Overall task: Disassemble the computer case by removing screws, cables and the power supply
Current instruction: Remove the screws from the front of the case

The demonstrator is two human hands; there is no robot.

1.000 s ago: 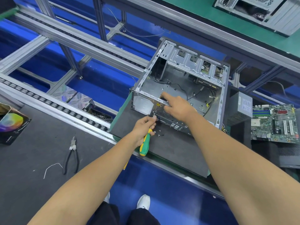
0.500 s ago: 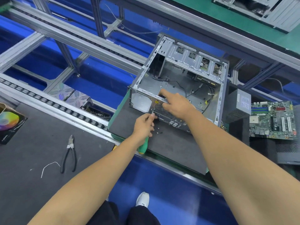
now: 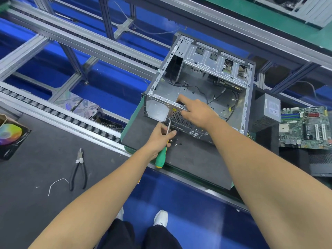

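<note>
At frame centre the left hand (image 3: 162, 134) grips the screwdriver (image 3: 164, 146) against the computer case's (image 3: 197, 87) rear panel, while the right hand (image 3: 196, 112) presses its top rail, index finger extended. A tilted tip could slip off the screw, stripping it or scattering the loose screws (image 3: 177, 142) below.

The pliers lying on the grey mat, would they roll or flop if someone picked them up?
The pliers lie flat with handles splayed, so they probably won't roll. The metal looks stiff, though the handles may swing at the pivot when lifted. Their dark grips look rubbery, so likely not slippery. The grey mat should resist sliding.
</note>
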